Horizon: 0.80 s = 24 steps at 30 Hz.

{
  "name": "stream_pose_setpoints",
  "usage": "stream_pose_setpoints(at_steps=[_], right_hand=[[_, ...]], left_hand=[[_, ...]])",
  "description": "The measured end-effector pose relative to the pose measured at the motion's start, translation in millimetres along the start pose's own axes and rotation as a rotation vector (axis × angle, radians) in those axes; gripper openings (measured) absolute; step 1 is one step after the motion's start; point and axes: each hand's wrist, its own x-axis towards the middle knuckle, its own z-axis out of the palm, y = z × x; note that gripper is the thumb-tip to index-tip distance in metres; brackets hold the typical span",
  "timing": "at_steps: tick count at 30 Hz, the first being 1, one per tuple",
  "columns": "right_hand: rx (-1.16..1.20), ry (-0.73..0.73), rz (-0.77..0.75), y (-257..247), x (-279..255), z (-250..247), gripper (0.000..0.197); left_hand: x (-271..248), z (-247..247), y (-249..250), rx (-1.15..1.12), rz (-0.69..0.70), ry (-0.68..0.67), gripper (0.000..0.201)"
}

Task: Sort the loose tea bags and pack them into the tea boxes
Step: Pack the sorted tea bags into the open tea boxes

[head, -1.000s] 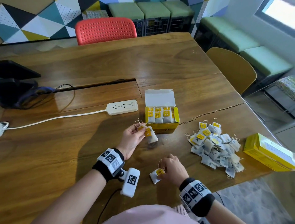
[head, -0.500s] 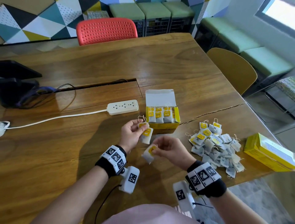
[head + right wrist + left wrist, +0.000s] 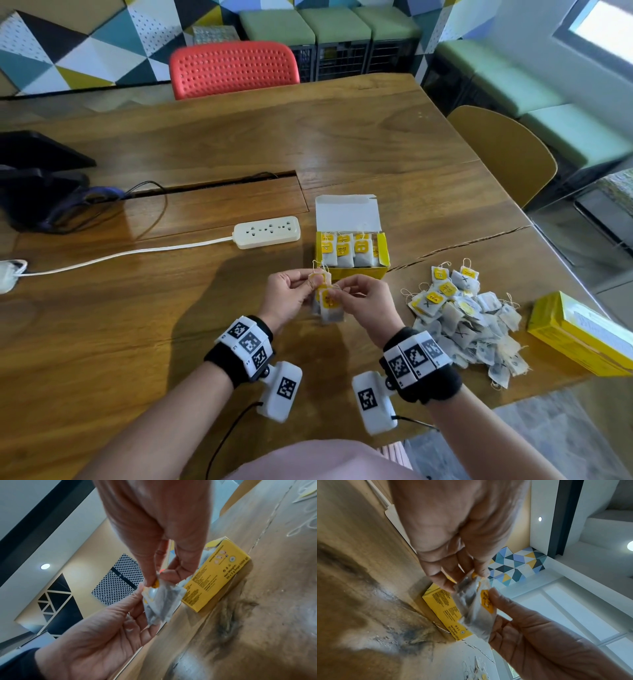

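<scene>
Wooden table (image 3: 342,137): near the open tea box (image 3: 352,270), left hand (image 3: 287,298) and right hand (image 3: 366,301) pinch tea bags (image 3: 329,305) together.

A wooden table (image 3: 205,144) fills most of the head view, with a long cable slot (image 3: 212,185) set in its top. A white power strip (image 3: 267,232) lies near the middle, its white cord (image 3: 120,255) running off to the left edge. A dark device (image 3: 37,178) with dark cables sits at the far left. A red perforated chair (image 3: 233,68) stands at the far side and a yellow chair (image 3: 503,154) at the right. Green cushioned benches (image 3: 329,24) line the patterned wall (image 3: 68,44).
</scene>
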Motion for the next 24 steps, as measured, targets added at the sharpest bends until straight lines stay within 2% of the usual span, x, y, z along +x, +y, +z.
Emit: stream_pose_setpoints(at_steps=[3,7,10,14,20,24], right_hand=[[-0.056,0.010,-0.047,2,3,1,0.012],[-0.101,0.054,-0.084,3,7,5,0.012],[-0.127,0.094,-0.114,2,10,4,0.011],[-0.134,0.122,-0.135,0,11,1,0.012],[-0.069,0.166,-0.118,3,8,-4,0.018],[0.013,0.119,-0.044,7,4,1,0.018]], left_hand=[[1,-1,0,0.019,-0.021,-0.030,0.017],[1,1,3,0.024,-0.069,-0.040,0.025],[-1,0,4,-0.024,-0.140,-0.088,0.026],[-5,0,4,-0.075,-0.150,-0.147,0.022],[0,6,2,-0.176,-0.204,-0.019,0.024],[4,11,-1,-0.162,-0.196,0.020,0.024]])
